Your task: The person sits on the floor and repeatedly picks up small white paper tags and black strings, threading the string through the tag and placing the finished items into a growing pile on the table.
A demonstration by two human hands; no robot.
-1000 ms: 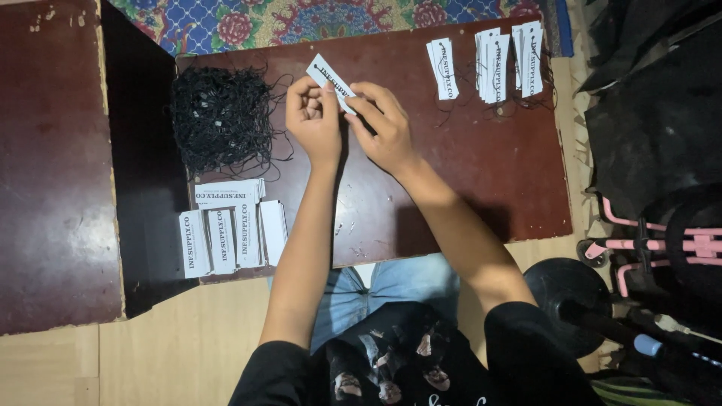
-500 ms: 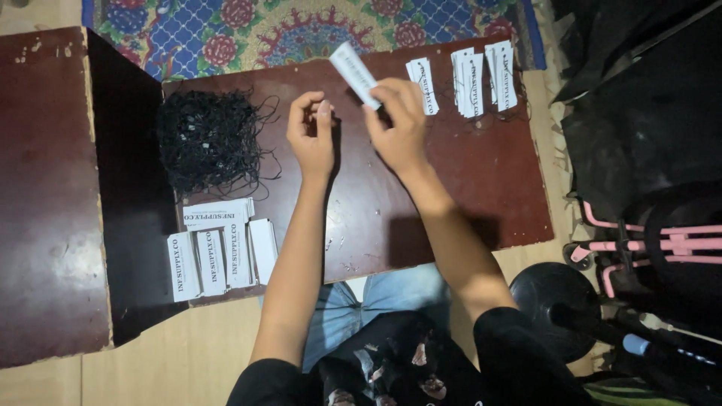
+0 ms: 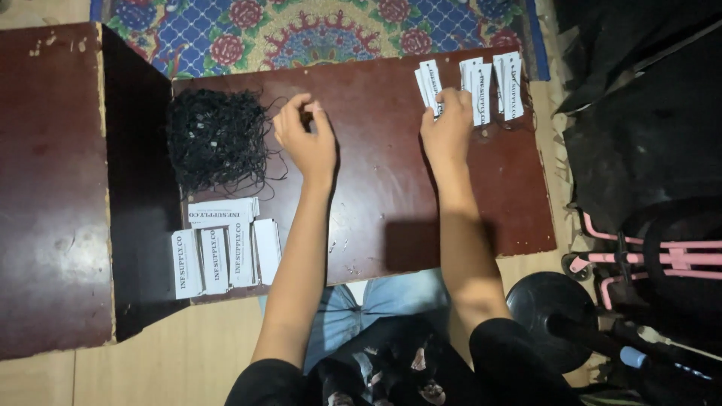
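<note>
The right hand [image 3: 448, 129] is laid on a stack of white tags [image 3: 432, 84] at the far edge of the dark red counter [image 3: 376, 195], its grip pressed onto it. The left hand [image 3: 307, 141] is held curled, fingertips pinched together, just beside the black string heap [image 3: 216, 140].

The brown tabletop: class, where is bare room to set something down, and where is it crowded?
Bare wood lies between the left hand and right hand, and along the near edge of the tabletop between the forearms. Crowded: the black string tangle and white tag stacks at left, and the tag rows at the far right.
</note>
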